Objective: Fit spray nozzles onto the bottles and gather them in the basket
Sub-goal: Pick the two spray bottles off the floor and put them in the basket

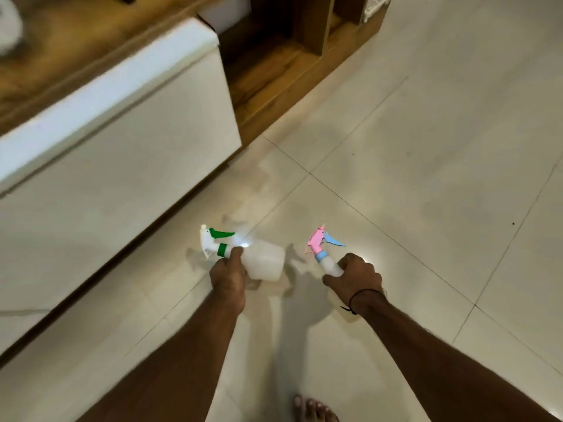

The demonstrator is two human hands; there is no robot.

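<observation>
You carry one bottle in each of your hands above the pale tiled floor (426,153), and no basket shows anywhere in this view. Your left hand (228,274) is wrapped around the shoulder of the wide translucent white plastic bottle (264,263), just below the white spray nozzle with the green trigger and green collar (213,243); the body lies tipped on its side, nozzle pointing left. Your right hand (355,277) is closed around the slimmer translucent bottle (330,268), and most of its body is hidden in your fist, so only the neck shows under the pink spray nozzle with the blue trigger and blue collar (320,242).

Both nozzles look seated on their necks, though the blur stops you judging how tightly they are screwed.

I judge both bottles empty and very light, since no liquid line shows through the walls. Thin plastic like this flexes under a squeeze, and smooth walls can slip in a loose hold. The neck and shoulder are the stiffest places, so your grips sit well there. Avoid lifting by the trigger; it pivots and may snap. They should tolerate a gentle drop into the basket.

A white cabinet front (128,166) and wooden shelving (274,74) stand to your left, well apart from the bottles.
</observation>
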